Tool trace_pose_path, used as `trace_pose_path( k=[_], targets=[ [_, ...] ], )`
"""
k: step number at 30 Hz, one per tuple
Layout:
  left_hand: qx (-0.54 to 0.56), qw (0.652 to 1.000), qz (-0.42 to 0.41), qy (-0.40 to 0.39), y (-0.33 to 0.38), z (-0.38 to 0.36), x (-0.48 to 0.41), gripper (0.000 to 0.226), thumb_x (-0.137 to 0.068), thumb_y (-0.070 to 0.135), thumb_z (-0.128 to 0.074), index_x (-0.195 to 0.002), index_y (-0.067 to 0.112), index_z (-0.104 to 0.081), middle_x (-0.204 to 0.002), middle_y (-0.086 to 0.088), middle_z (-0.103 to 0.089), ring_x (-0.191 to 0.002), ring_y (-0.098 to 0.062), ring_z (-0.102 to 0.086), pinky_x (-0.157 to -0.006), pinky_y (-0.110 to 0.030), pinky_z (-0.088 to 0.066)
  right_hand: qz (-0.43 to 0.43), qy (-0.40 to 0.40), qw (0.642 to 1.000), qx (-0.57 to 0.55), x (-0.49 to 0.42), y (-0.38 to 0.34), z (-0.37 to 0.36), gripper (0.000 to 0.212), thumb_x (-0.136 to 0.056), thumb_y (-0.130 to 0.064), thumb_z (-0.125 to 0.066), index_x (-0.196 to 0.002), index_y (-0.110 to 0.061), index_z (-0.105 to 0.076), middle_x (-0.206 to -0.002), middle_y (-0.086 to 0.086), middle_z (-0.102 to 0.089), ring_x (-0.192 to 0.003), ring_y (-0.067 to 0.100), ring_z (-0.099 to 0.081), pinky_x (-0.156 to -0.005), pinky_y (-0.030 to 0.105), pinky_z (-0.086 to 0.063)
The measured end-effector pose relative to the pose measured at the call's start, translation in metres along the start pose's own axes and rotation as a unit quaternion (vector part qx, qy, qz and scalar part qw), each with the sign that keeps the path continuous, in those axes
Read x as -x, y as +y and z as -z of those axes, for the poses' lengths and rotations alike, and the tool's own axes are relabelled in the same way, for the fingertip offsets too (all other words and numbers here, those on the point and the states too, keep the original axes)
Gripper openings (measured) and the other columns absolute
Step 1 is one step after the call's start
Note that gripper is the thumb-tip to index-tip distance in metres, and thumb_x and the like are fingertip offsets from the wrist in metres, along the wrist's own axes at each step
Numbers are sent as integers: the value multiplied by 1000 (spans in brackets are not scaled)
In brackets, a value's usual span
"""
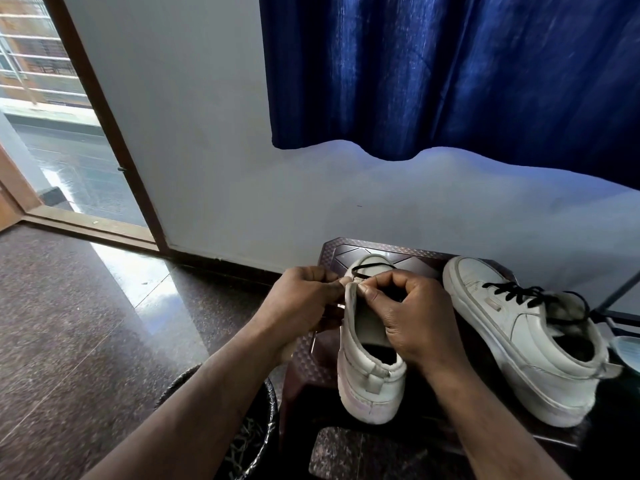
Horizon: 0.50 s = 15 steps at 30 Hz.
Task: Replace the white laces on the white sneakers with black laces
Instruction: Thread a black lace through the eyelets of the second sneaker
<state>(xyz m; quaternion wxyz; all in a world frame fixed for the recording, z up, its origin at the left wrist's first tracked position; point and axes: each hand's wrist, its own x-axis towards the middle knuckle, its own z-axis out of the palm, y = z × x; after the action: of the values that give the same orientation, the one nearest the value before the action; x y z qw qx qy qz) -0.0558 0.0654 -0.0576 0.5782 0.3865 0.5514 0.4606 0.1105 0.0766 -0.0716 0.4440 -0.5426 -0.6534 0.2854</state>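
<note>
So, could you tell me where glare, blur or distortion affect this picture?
Head view: doorway daylight glares off the polished dark stone floor; the lens slants the brown wooden door frame; the floor's left edge smears; the held white leather sneaker and thin black lace are sharp.

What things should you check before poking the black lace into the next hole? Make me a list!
1. Near sneaker stands on the stool: ok.
2. Left hand and right hand pinch its eyelet edge: ok.
3. Black lace crosses its toe end: ok.
4. Lace tip ready in fingers: cannot tell, hidden.
5. Far sneaker laced in black: ok.
</note>
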Motion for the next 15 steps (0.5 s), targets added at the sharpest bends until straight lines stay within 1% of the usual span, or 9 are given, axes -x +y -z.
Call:
trace_pose_path(
  k=[3, 5, 7, 9, 11, 12, 13, 14, 15],
  targets=[
    [-13, 1000, 10, 4, -4, -5, -5, 13, -100, 18, -69, -89, 11, -69, -69, -2, -66, -54, -9, -59, -55, -22, -52, -2, -10, 1000, -5, 0, 0, 1, 11, -85, -26, -82, -76, -27, -77, -79, -21, -75, -78, -5, -69, -73, 13, -50],
    [-12, 1000, 21, -2, -4, -8, -6, 12, -102, 18, -66, -93, 11, -67, -72, -2, -63, -54, -8, -57, -56, -22, -50, -4, -15, 1000, -10, 0, 0, 2, 11, -86, -25, -82, -77, -27, -76, -79, -20, -75, -78, -4, -69, -74, 14, -51],
    [-15, 999, 26, -9, -4, -9, -6, 14, -104, 19, -63, -95, 10, -67, -75, -4, -62, -55, -8, -56, -60, -23, -51, -5, -14, 1000, -12, -1, 0, 1, 11, -85, -24, -83, -77, -27, -76, -78, -20, -75, -77, -4, -69, -73, 13, -50],
    [-28, 999, 24, -11, -5, -8, -6, 19, -105, 22, -62, -94, 8, -68, -73, -4, -63, -56, -10, -59, -67, -31, -55, -8, -12, 1000, -25, -1, 1, 0, 10, -85, -23, -84, -80, -26, -76, -79, -18, -75, -77, -3, -69, -73, 13, -50],
    [-46, 999, 19, -12, -9, -4, -9, 26, -105, 25, -62, -98, 0, -68, -80, -9, -66, -68, -17, -63, -82, -44, -57, -17, -13, 999, -46, -2, 2, -1, 10, -84, -23, -85, -84, -26, -75, -82, -15, -76, -79, 0, -71, -74, 15, -53],
    [-59, 998, 18, -10, -9, -4, -10, 30, -105, 25, -62, -101, -4, -67, -84, -11, -66, -73, -20, -64, -85, -48, -59, -19, -14, 999, -48, -2, 3, -1, 11, -84, -23, -85, -84, -25, -75, -82, -14, -76, -79, 1, -71, -74, 15, -54],
    [-71, 997, 13, -4, -10, -5, -10, 31, -105, 25, -62, -101, -5, -65, -83, -11, -65, -74, -20, -64, -82, -46, -60, -20, -17, 999, -48, -2, 3, -1, 11, -84, -22, -85, -84, -25, -75, -81, -13, -76, -78, 2, -71, -72, 15, -53],
    [-82, 997, 5, 4, -10, -6, -12, 29, -105, 23, -61, -97, -4, -63, -79, -10, -63, -69, -17, -62, -71, -37, -60, -21, -19, 998, -48, -2, 3, -1, 10, -84, -22, -85, -84, -25, -75, -80, -12, -76, -77, 2, -71, -71, 14, -52],
    [-93, 996, -2, 11, -8, -8, -12, 24, -106, 19, -60, -93, -2, -61, -75, -8, -59, -62, -15, -58, -59, -29, -55, -21, -21, 998, -50, -2, 3, 0, 10, -84, -21, -85, -83, -24, -75, -80, -12, -76, -76, 1, -71, -70, 12, -51]
  ],
)
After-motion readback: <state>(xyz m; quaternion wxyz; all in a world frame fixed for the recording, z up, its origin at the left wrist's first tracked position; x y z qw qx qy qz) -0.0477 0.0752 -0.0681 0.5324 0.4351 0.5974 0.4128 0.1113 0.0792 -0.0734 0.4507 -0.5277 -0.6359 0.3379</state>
